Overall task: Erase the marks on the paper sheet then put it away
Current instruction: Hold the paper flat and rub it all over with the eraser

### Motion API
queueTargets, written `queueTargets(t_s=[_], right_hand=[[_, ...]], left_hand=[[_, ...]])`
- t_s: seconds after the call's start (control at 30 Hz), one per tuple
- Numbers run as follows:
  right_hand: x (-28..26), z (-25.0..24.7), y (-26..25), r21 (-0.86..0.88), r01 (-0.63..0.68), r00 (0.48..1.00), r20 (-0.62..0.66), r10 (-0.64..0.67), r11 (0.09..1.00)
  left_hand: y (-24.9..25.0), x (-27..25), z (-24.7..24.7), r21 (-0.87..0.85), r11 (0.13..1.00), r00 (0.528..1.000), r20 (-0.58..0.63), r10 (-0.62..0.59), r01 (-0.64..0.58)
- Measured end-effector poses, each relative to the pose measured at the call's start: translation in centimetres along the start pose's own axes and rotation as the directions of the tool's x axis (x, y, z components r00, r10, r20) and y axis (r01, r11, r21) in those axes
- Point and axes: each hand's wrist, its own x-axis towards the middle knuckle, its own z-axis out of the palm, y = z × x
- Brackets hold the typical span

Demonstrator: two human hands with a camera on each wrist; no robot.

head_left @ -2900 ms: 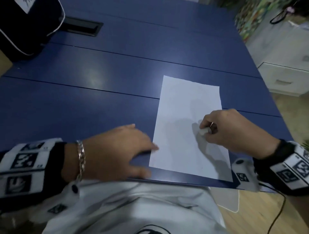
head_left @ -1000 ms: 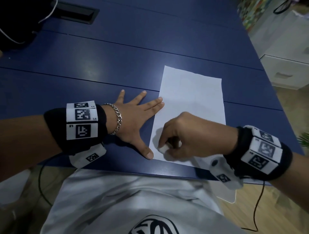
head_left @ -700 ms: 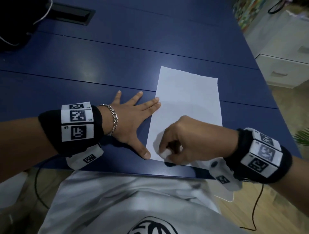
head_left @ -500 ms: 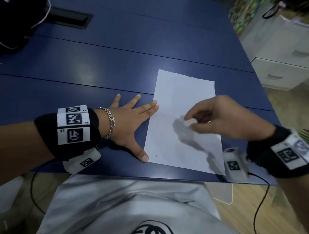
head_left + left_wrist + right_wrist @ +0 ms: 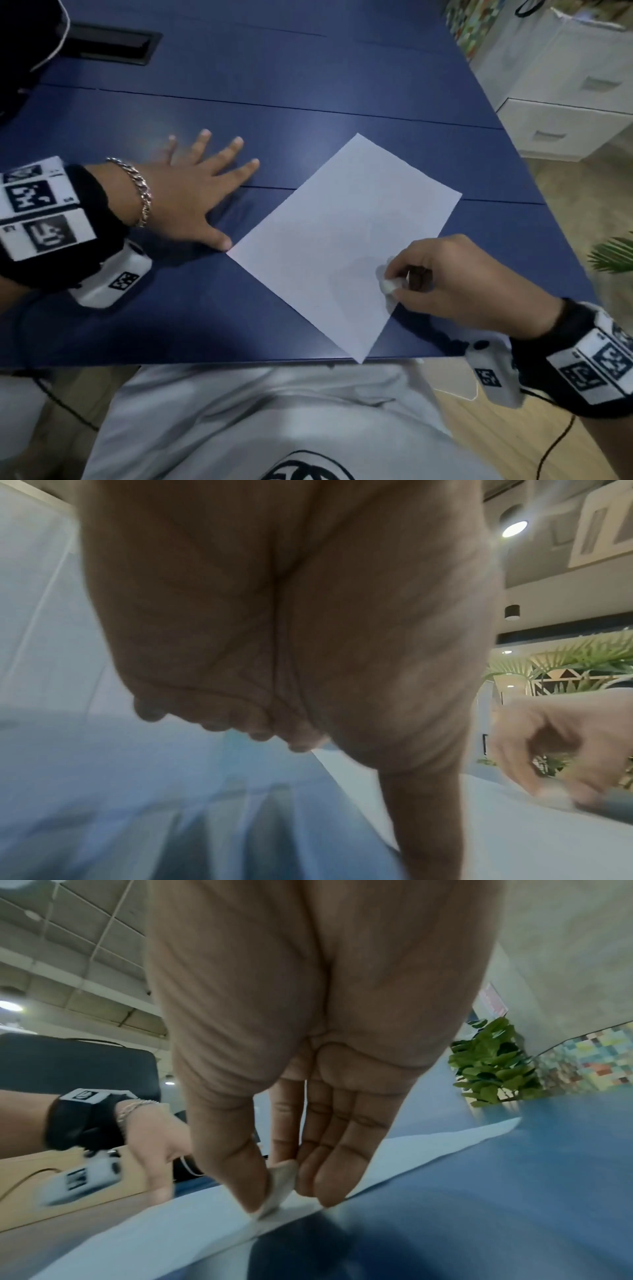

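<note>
A person in a pale grey top (image 5: 274, 421) sits at the near edge of a dark blue table (image 5: 308, 68), seen from above. Closest to them, a white paper sheet (image 5: 329, 233) lies flat on the table, turned at an angle so one corner points at the near edge. The right hand (image 5: 455, 287) rests on the sheet's near right edge, thumb and fingertips curled tight around a small white eraser (image 5: 390, 285) that touches the paper; the right wrist view shows the eraser (image 5: 279, 1188) pinched between thumb and fingers, its lower end on the sheet. No marks can be made out on the paper. To the left, the left hand (image 5: 195, 198) lies palm down on the bare table, fingers straight and spread, holding nothing; its thumb tip sits just beside the sheet's left corner. A chain bracelet (image 5: 137, 188) circles that wrist. Farther back, a black rectangular cable hatch (image 5: 109, 42) is set into the tabletop. Beyond the table's right side stands a white drawer unit (image 5: 565, 126).
</note>
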Motion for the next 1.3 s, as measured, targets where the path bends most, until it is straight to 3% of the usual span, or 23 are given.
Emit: queueTargets(t_s=[0.07,0.13,0.23,0.33,0.47,0.6,0.73,0.83,0.97,1.1,1.3], right_hand=[[-0.3,0.7,-1.1,-0.015,0.031,1.000,-0.004,-0.031,0.999],[-0.4,0.5,-1.5,0.003,0.029,0.999,-0.031,-0.029,1.000],[-0.1,-0.7,-0.8,0.036,-0.005,0.996,-0.094,0.008,0.999],[1.2,-1.4,0.7,0.006,-0.058,0.991,-0.121,0.059,0.998],[2.3,-0.6,1.7,-0.106,-0.079,0.995,-0.073,0.072,0.991],[0.7,-0.3,0.5,-0.142,-0.025,1.000,-0.020,0.022,0.990],[-1.0,1.3,-2.7,-0.080,0.107,0.990,0.102,-0.099,0.991],[-1.0,1.1,-3.0,-0.042,0.142,0.985,0.105,-0.137,0.989],[-0.5,-1.6,0.3,-0.029,0.010,0.997,-0.080,-0.013,1.000],[-0.7,-1.8,2.7,-0.116,-0.063,0.998,-0.008,0.062,0.991],[-1.4,-0.1,1.3,-0.081,-0.019,1.000,-0.026,0.017,0.997]], left_hand=[[0.2,-1.4,-0.8,-0.018,0.998,0.989,-0.139,-0.059,0.057],[1.9,-3.9,-1.6,-0.171,0.985,0.978,-0.200,-0.050,0.015],[6.2,-7.7,-0.9,-0.283,0.957,0.994,-0.104,0.038,-0.067],[9.1,-9.4,1.5,-0.238,0.954,0.982,-0.088,0.165,-0.181],[9.6,-9.2,3.3,-0.211,0.952,0.973,0.003,0.230,-0.224],[7.8,-7.7,2.5,-0.081,0.983,0.978,0.116,0.171,-0.162],[5.9,-5.9,2.0,-0.067,0.995,0.991,0.103,0.084,-0.077],[5.6,-4.7,1.9,-0.104,0.994,1.000,0.004,0.027,-0.027],[6.8,-5.6,1.8,-0.224,0.970,0.974,-0.222,0.047,-0.097],[8.5,-6.3,3.5,-0.184,0.968,0.979,-0.137,0.148,-0.172],[7.2,-4.0,2.8,-0.128,0.988,0.996,-0.043,0.080,-0.085]])
